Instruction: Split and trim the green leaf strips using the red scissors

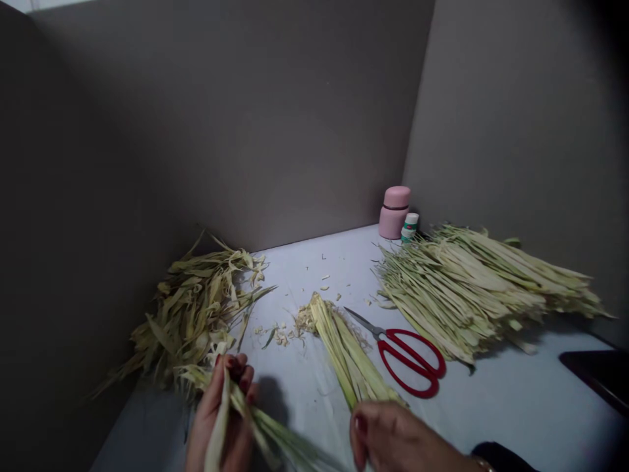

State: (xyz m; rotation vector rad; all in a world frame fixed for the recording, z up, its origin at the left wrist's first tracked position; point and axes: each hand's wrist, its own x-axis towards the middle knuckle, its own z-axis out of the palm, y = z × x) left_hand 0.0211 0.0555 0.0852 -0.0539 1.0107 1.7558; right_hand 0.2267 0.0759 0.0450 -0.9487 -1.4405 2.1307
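Note:
My left hand [221, 413], at the bottom left of centre, is closed around several pale green husk leaves [280, 432], which look like corn husk; their ends trail right and down. My right hand [393, 432] is at the bottom centre, its fingers curled and thumb pressed in. Whatever it may pinch is hidden. Just beyond it a loose bundle of husk strips [348, 354] lies on the table, its near end partly behind this hand. Scissors with red handles [413, 360] lie right of the bundle, blades slightly apart and pointing away to the left.
A tangled heap of dry husk leaves [191, 308] covers the left side. On the right lies a large pile of straight husk strips [472, 288]. A pink flask [394, 213] and a small white-green bottle [409, 227] stand behind. Grey partitions [236, 131] enclose the table; a dark flat object [597, 377] is far right.

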